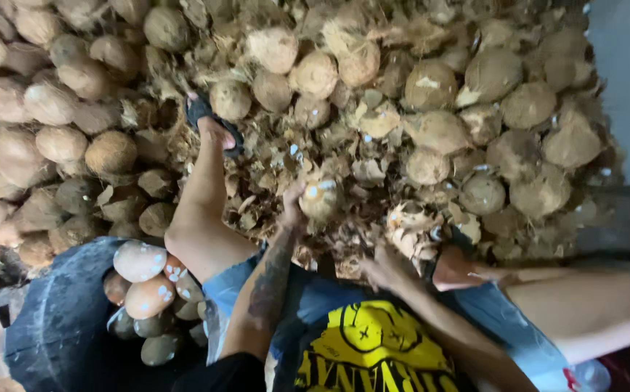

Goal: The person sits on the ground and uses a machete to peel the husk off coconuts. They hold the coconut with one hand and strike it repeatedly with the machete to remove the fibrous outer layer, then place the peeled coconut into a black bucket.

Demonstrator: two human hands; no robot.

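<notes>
Dim, soft even light; slight blur; dark lower-left corner

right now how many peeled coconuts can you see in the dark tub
7 or so show in the dark tub: two pale peeled coconuts on top, two at the right, three darker below. More may be hidden beneath.

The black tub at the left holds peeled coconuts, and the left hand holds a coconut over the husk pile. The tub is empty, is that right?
Not empty. The head view shows the black tub holding several peeled coconuts. The rest stands: the left hand holds a coconut over the husk pile.
</notes>
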